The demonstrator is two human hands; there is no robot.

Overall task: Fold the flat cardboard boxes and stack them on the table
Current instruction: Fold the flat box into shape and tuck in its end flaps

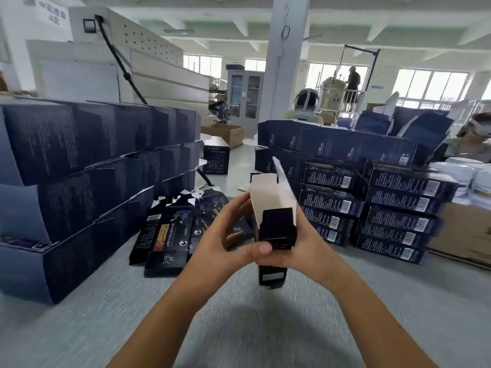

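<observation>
A wide workroom with a pale pillar [287, 62] lies beyond the grey, felt-like table [239, 328]. Left [93, 160] and right [398, 208] it is walled by stacks of folded boxes, dark navy card with fine print and barcode labels, laid lengthwise so they bear on one another. Between them the flat boxes [170, 235] lie fanned, thin and glossy, within reach. The box in hand [277, 229] is held upright above the near middle of the table, opened into a square tube. The left hand [228, 229] curls round its left side with the thumb across the near face; the right hand [305, 243] clasps its right side, probably to keep it square. Its matte white flaps [265, 192] stand open on top, seemingly not yet tucked.
</observation>
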